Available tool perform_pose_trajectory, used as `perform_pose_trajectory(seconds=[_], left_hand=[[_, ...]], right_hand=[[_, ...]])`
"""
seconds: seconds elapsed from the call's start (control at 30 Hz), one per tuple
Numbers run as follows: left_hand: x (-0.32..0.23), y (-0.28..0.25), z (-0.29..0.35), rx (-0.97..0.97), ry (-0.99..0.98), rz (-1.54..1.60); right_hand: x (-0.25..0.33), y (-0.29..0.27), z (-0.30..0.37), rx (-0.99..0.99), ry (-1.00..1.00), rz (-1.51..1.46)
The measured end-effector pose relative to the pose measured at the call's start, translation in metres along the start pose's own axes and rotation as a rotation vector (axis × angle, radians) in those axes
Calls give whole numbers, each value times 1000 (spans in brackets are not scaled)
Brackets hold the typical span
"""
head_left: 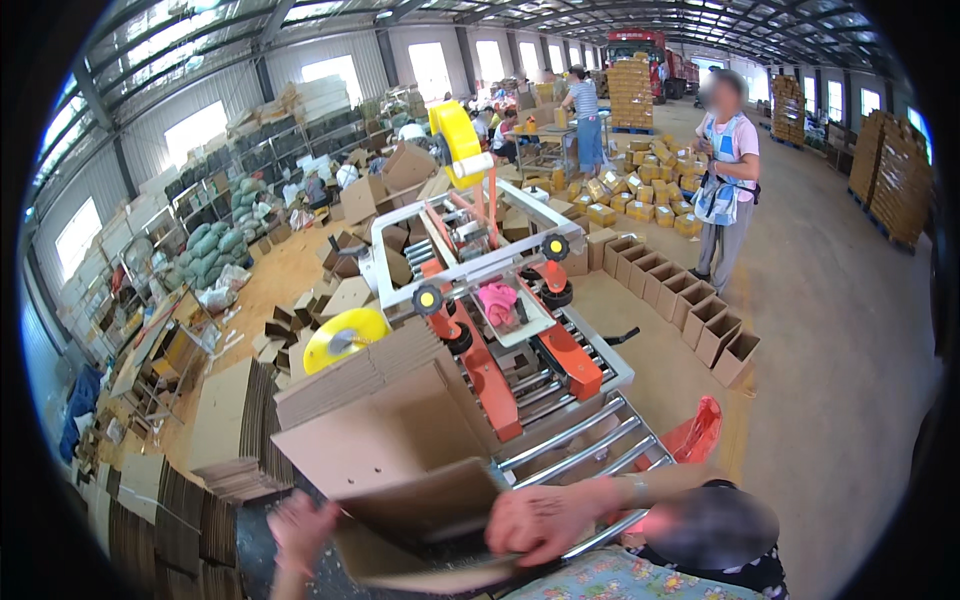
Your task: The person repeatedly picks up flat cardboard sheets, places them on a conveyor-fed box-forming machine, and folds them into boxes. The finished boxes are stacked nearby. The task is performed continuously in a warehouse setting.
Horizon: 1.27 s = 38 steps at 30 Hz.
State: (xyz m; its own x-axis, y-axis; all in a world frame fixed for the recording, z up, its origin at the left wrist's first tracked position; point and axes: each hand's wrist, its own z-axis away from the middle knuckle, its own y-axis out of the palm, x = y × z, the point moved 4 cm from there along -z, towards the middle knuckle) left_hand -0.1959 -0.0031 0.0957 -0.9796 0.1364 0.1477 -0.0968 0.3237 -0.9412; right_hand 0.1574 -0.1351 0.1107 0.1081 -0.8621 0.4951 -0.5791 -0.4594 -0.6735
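Observation:
An open cardboard box (420, 505) lies tilted in front of me at the near end of the roller conveyor (585, 435), its flaps spread. My right hand (545, 522) is curled over the box's right side, fingers reaching inside its near wall. Beside the box's left edge is my left hand (303, 530), raised and smeared by motion; whether its fingers touch the cardboard is unclear. Just beyond the box leans a stack of flat cardboard sheets (375, 425), against the orange-railed box-taping machine (490, 385).
Yellow tape rolls (345, 340) are mounted on the machine. More flattened cartons (235, 430) stand at left. A row of open boxes (680, 295) lines the floor at right, near a standing person (728, 170). Yellow parcels (650, 190) lie farther back. A red bag (695, 432) hangs beside the rollers.

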Motion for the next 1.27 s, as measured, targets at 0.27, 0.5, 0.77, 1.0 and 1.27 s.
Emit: perform_pose_trajectory(seconds=[0.27, 0.5, 0.77, 1.0, 1.27], left_hand=[[-152, -71, 79, 346, 697, 327], [-111, -51, 99, 178, 727, 404], [-143, 23, 38, 590, -139, 1154], [-385, -5, -79, 600, 649, 1208], [-428, 24, -97, -382, 966, 896]], right_hand=[[-43, 70, -18, 355, 786, -601], [-19, 19, -28, -309, 183, 749], [12, 45, 123, -459, 582, 471], [78, 42, 212, -1139, 893, 1068], [-130, -5, 206, -1271, 891, 1321]])
